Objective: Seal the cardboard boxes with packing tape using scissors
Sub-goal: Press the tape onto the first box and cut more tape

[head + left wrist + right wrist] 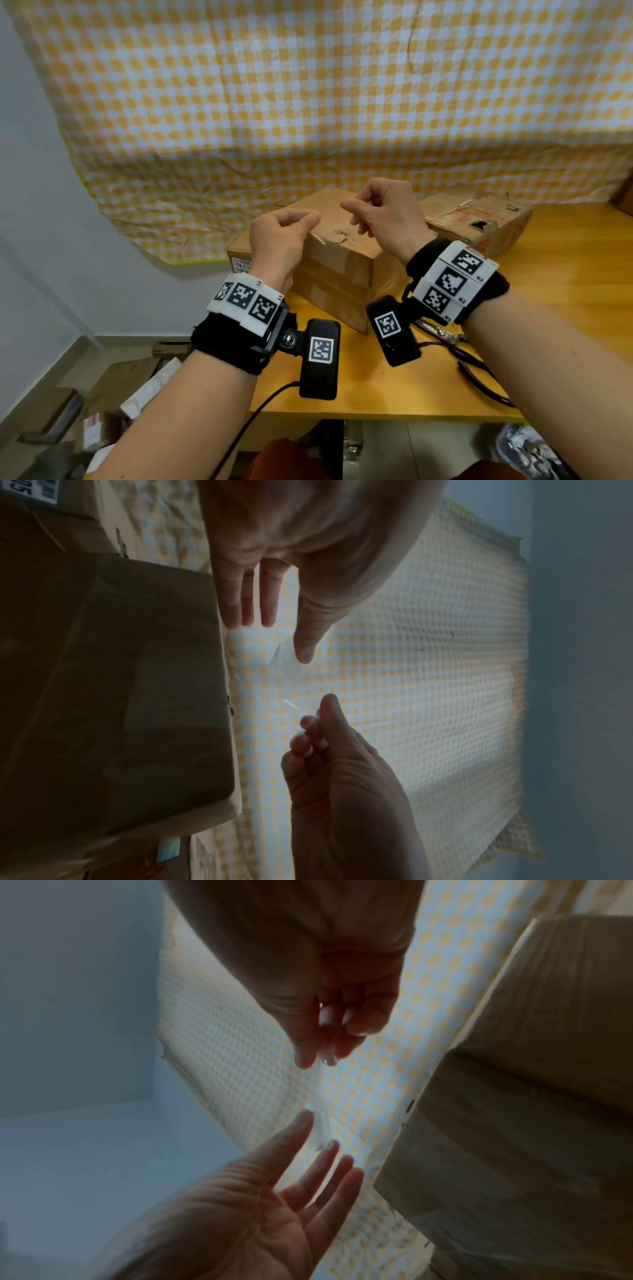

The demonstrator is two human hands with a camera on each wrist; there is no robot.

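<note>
Nearest to me, a pair of scissors with black handles and steel blades [442,334] lies flat on the yellow wooden table [565,308], just under my right wrist and touched by neither hand. Above the table both hands are raised, close together. My left hand [281,240] is curled, its thumb and fingertips pinched on one end of a short strip of clear packing tape [320,1123]. The strip runs across the gap to my right hand [387,212], whose fingers [342,1175] are extended and relaxed in the right wrist view. The far end of the strip touches that hand at the tips of the thumb and forefinger. The tape hangs in the air and is not laid on any box; it is barely visible from the head camera. Directly below and beyond the hands stands a tall brown cardboard box [339,270] with its top flaps down and a small torn patch on the top face. A lower brown carton with a white printed label [239,257] sits against its left side. Further right, well apart, rests a battered cardboard box with red markings and a hole [479,219]. Behind everything hangs a creased yellow-and-white checked cloth [308,102] against the pale wall.
</note>
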